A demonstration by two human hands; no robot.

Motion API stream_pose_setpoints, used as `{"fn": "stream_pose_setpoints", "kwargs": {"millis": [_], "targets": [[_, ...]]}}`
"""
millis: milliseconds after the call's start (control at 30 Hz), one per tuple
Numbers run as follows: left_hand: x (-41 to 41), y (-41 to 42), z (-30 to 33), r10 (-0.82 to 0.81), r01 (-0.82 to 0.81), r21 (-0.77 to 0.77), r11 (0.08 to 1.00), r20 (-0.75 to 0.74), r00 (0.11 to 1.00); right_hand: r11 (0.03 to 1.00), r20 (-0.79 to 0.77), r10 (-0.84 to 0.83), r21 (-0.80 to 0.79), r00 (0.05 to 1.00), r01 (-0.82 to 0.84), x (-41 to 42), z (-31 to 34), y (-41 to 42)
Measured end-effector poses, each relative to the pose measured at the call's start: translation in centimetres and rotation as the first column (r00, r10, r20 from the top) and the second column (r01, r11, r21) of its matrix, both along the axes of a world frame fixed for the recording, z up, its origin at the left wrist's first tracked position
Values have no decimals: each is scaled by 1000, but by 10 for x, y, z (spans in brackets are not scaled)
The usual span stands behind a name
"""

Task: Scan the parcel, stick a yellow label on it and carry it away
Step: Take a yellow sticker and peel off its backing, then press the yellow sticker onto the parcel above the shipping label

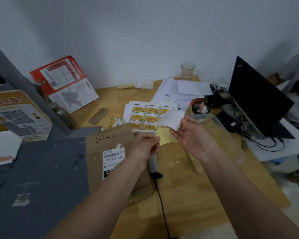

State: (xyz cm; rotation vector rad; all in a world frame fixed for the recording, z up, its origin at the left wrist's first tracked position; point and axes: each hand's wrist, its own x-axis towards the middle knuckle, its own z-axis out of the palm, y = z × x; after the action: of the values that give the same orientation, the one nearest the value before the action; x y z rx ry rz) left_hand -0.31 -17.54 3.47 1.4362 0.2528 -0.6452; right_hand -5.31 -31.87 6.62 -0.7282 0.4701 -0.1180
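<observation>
A flat brown cardboard parcel (104,149) lies on the wooden table, marked "5-1-2" by hand and bearing a white barcode shipping label (112,158). My left hand (143,149) is over its right edge and grips the grey handle of a corded barcode scanner (153,163). My right hand (195,138) holds up a small white paper slip (172,120) between thumb and fingers. Behind the hands lies a sheet of yellow labels (146,118), partly hidden by the slip. A few loose yellow labels (110,124) lie left of the sheet.
A dark grey mat (36,178) covers the left side. A grey stand (24,94), leaflets (66,83), a laptop (259,99) with cables, white papers (179,90), a glass mug (187,70) and a clear plastic tub (219,125) surround the work area.
</observation>
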Motion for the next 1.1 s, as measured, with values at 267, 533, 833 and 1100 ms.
{"fn": "stream_pose_setpoints", "kwargs": {"millis": [267,533,833,1100], "targets": [[-23,-80,-14,-178,179,20,984,-35,983,994,-12,-88,-63,996,88,-18,-14,-53],[-32,-116,-23,-276,279,26,960,-70,959,989,-30,-120,-90,992,117,-26,-23,-75],[-19,-84,-20,-77,77,125,989,-1,997,996,-75,-76,-50,994,73,-7,-25,-58],[1,-4,-2,47,-178,218,959,498,866,985,-122,87,161,989,-67,18,-14,-1]]}}
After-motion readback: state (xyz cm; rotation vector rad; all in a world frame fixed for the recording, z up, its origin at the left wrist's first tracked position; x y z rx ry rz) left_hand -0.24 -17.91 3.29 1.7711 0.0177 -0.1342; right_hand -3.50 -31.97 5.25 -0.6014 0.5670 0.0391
